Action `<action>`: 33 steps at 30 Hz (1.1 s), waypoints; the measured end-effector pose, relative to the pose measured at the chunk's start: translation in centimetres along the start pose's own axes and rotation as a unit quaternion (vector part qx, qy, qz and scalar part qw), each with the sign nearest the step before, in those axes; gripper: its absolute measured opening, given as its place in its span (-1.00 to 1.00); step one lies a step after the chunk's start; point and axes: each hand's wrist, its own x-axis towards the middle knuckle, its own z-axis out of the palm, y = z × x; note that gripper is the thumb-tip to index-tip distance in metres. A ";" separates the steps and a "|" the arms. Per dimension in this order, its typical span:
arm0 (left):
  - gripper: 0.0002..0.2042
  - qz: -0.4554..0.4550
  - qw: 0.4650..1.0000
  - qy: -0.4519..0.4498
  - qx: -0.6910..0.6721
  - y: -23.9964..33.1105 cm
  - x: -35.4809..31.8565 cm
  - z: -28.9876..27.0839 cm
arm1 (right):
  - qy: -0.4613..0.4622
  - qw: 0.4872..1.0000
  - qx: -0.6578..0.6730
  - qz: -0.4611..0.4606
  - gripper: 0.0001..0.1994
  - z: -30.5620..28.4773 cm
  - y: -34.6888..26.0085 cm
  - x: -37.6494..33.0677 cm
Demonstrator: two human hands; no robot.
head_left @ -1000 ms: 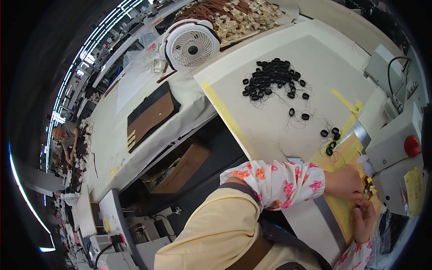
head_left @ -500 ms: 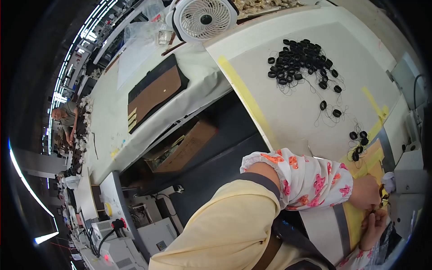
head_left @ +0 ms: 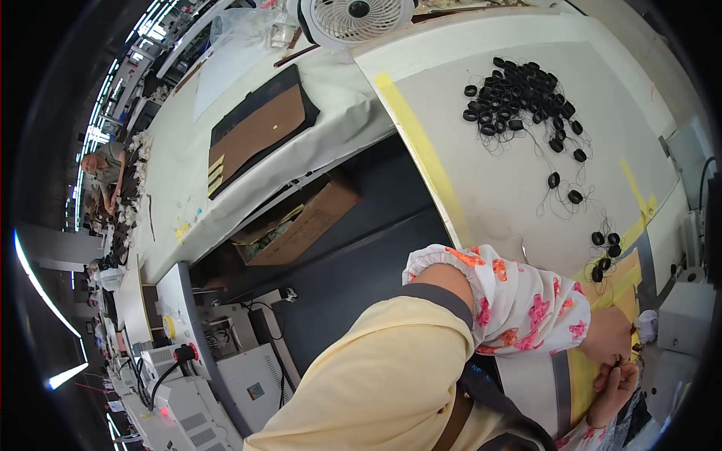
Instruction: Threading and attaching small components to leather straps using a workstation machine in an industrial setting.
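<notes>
My left hand (head_left: 605,334) reaches in from the flowered sleeve over the yellow-taped right end of the table. Its fingers are bent and pressed together at the fingertips of my right hand (head_left: 617,385). Between the two hands shows a small dark piece (head_left: 617,363), too small to name. My right hand's fingers are curled in a pinch around it. Beyond the hands lies a small group of black thread-wound rings (head_left: 604,264). Farther off, a large heap of the same black rings (head_left: 519,94) with loose thread ends lies on the pale table (head_left: 444,98).
A white fan (head_left: 357,11) stands at the far edge. On the cloth-covered table to the left lies a brown and black panel (head_left: 263,128). An open carton (head_left: 301,225) sits below between the tables. Grey machine boxes (head_left: 686,319) border the right side. Another person (head_left: 109,169) sits far left.
The whole view has shifted slightly. Both hands stay close together at the right end, and my fingers have turned a little around the small dark piece. The rings lie as before.
</notes>
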 end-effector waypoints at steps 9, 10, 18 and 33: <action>-0.87 -0.056 0.998 0.014 -0.020 0.0 -0.4 -0.7 | -0.004 0.998 -0.059 -0.017 -0.87 -0.7 1.1 -0.2; -0.87 -0.055 0.998 0.011 -0.021 0.0 -0.2 -0.6 | 0.029 0.995 -0.092 -0.030 -0.87 -0.8 1.2 -0.5; -0.81 -0.046 0.996 -0.010 0.082 -0.1 -0.3 -0.7 | 0.093 0.976 -0.177 -0.082 -0.85 -0.3 0.9 -0.3; -0.85 -0.054 0.987 -0.059 0.136 0.2 -0.1 -1.3 | 0.114 0.953 -0.230 -0.160 -0.89 1.9 -1.8 -0.5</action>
